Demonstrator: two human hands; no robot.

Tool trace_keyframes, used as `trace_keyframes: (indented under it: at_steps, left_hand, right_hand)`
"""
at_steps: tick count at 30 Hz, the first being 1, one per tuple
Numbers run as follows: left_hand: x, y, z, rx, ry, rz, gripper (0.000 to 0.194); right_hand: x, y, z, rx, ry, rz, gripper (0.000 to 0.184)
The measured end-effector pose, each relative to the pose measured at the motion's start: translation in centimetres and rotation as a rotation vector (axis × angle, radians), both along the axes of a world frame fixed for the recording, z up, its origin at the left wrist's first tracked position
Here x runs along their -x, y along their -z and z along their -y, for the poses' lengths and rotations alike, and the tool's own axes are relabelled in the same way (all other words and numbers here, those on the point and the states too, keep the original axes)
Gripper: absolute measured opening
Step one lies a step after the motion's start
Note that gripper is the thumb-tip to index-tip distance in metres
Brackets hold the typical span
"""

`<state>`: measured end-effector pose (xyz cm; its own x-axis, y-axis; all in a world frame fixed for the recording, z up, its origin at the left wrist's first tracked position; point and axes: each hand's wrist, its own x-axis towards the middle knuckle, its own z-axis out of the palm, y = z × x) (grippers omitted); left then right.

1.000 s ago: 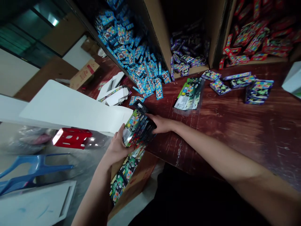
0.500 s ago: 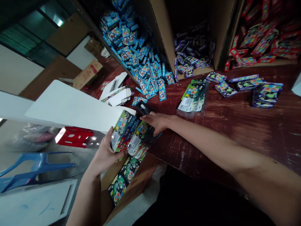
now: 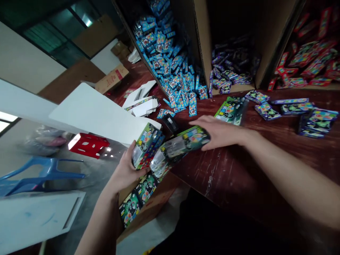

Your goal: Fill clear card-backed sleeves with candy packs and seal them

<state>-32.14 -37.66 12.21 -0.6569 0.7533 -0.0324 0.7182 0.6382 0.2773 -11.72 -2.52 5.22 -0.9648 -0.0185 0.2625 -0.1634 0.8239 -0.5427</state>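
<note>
My left hand (image 3: 124,171) is closed around a bundle of small candy boxes (image 3: 146,144) with a green and black printed pack on its face. My right hand (image 3: 219,131) pinches a green and black printed plastic pouch (image 3: 176,146) at its right end. The pouch is lifted and slants over another printed pouch (image 3: 159,163) beside the left-hand bundle. Beneath the left hand stands an open cardboard carton (image 3: 156,205) with green printed packs (image 3: 129,209) in it. A small black object (image 3: 170,123) lies just behind the pouch.
Behind are cardboard bins of blue boxes (image 3: 177,71), purple boxes (image 3: 231,76) and red boxes (image 3: 305,67). More printed pouches (image 3: 230,110) and loose purple boxes (image 3: 318,122) lie on the dark red table (image 3: 239,177). A white board (image 3: 101,113) juts out at left; a blue stool (image 3: 45,170) stands below.
My right hand has moved right and up, pulling the plastic pouch with it from beside the bundle. My left hand keeps its hold on the bundle. The view has shifted slightly.
</note>
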Motion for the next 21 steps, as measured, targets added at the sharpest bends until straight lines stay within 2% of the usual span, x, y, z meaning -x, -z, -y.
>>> trace_keyframes:
  at_steps: [4, 7, 9, 13, 16, 19, 21]
  left_hand:
    - [-0.7, 1.0, -1.9, 0.065, 0.078, 0.059, 0.112]
    - [-0.5, 1.2, -2.6, 0.069, 0.087, 0.059, 0.112]
    - [-0.3, 1.3, -2.9, 0.078, 0.093, 0.060, 0.112]
    - [0.2, 2.6, -3.4, 0.134, 0.136, 0.070, 0.111]
    - [0.1, 3.4, -3.8, 0.245, 0.151, 0.067, 0.111]
    - [-1.2, 2.7, -4.6, 0.312, 0.108, -0.134, 0.119]
    - [-2.9, 1.6, -6.0, 0.162, 0.128, -0.298, 0.124]
  right_hand:
    - [-9.2, 1.5, -3.7, 0.089, 0.300, 0.028, 0.094]
    - [-14.6, 3.1, -4.3, 0.182, 0.499, 0.024, 0.094]
    - [-16.8, 4.2, -3.8, 0.239, 0.587, 0.003, 0.095]
    - [-18.0, 5.5, -2.4, 0.318, 0.614, -0.033, 0.094]
    - [-18.1, 5.6, -1.4, 0.330, 0.588, -0.075, 0.092]
    - [-18.8, 4.7, -0.4, 0.297, 0.575, -0.086, 0.096]
    - [-19.4, 3.8, 0.4, 0.278, 0.576, -0.068, 0.099]
